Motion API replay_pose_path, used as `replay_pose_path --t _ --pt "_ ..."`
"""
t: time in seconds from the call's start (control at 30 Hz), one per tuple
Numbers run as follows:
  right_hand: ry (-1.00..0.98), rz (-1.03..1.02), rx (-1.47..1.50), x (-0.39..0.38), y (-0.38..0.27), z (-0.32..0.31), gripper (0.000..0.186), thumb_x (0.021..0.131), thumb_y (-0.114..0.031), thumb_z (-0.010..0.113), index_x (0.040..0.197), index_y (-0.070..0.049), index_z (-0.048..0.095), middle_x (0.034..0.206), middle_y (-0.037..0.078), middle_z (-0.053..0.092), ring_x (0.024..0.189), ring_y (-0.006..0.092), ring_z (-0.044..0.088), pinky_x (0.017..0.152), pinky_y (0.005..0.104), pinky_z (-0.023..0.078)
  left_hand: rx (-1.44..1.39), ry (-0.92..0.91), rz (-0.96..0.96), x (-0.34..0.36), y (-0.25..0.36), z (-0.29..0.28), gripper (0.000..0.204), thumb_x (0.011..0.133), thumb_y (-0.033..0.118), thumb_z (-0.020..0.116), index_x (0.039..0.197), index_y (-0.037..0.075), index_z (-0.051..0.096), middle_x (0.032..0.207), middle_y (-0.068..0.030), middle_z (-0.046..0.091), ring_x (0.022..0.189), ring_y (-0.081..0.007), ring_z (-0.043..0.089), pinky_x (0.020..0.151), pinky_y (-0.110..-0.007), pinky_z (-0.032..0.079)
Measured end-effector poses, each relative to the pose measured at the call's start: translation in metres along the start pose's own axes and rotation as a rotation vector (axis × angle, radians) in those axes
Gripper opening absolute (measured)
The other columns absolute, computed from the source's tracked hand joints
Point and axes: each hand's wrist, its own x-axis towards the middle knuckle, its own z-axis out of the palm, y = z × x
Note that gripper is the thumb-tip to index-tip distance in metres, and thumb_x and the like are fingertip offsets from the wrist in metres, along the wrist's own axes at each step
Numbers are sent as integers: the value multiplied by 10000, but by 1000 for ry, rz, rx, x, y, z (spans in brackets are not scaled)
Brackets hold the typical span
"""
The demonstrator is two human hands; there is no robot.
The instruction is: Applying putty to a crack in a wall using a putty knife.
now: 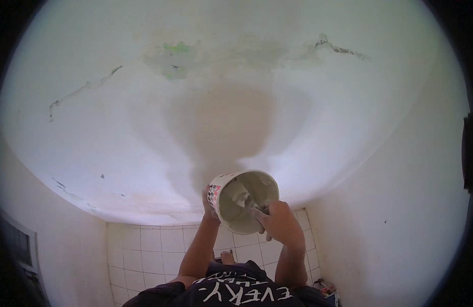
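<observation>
A white bucket (pixel 269 187) with dark and red print is tilted in front of me, its mouth facing me. My left hand (pixel 208 205) grips its left side from outside, with most of the fingers hidden behind the wall. At the bucket's right rim, my right hand (pixel 277 220) is closed round the handle of what looks like a putty knife (pixel 257 207). The tool reaches into the bucket, where pale, wet-looking filler (pixel 240 194) clings to the inside. How much of the blade is in the filler I cannot tell.
The white wall (pixel 318 123) ahead has a patched strip (pixel 246 53) with green spots, a crack (pixel 85 89) at left and another crack (pixel 344 50) at right. Below lies a white tiled floor (pixel 152 261). A window (pixel 19 245) is at lower left, and small items (pixel 326 287) are at lower right.
</observation>
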Motion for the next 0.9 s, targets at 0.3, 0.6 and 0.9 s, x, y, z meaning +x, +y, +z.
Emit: replay_pose_path --t 0.3,0.6,0.9 --pt "73 -9 246 14 27 13 347 986 -233 646 874 95 637 570 101 607 387 162 567 354 296 423 -20 -235 -67 5 -30 25 660 984 546 457 1405 45 540 1323 -166 650 1188 -317 633 1042 -449 494" --pt "149 1 324 -8 29 8 311 998 -244 645 898 51 641 565 70 589 370 117 509 338 271 380 -49 -54 -197 7 -35 18 609 988 546 453 1362 83 580 1307 -136 663 1155 -285 655 989 -447 539" --pt "71 -40 501 -18 29 -4 334 1015 -298 626 920 23 633 592 62 578 418 98 511 364 242 380 -74 -129 -194 11 -18 6 685 977 633 398 1395 119 574 1350 -106 640 1220 -293 604 1038 -461 490"
